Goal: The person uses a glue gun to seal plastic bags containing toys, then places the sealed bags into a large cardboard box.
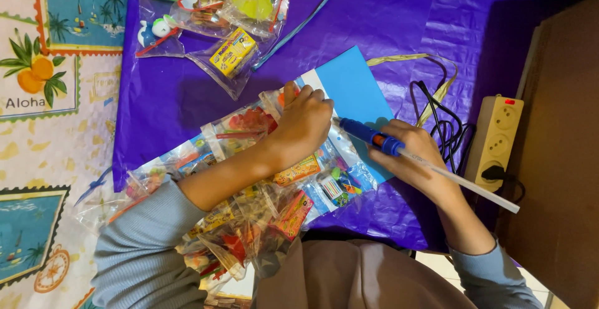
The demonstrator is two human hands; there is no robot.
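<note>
A person in a grey-blue long-sleeved top worked over a worktop (56, 153) covered with a patterned cloth and a sheet of purple wrapping paper (387, 22). The right hand (412, 153) gripped a blue glue gun (368, 135), fingers closed around its body, with a long pale glue stick (465, 184) jutting out behind the hand toward the lower right. The gun's nozzle pointed left at the top edge of a clear plastic bag of sweets and small toys (324, 178). The left hand (304, 122) pressed down on that same bag, its fingers curled over the folded top, just beside the nozzle. The bag lay partly on a light blue card (352, 84), which rested on the purple paper.

More clear bags of sweets (237, 221) were heaped under the left forearm and spread toward the person's lap. At the top of the view lay further filled bags (215, 9), one holding a small yellow box (233, 52), near a thin blue ribbon (299, 25). Strands of pale raffia (437, 65) and a tangle of black cable (446, 122) sat to the right of the card. A cream power strip (499, 134) with a black plug in it lay beside a sheet of brown cardboard (561, 147).
</note>
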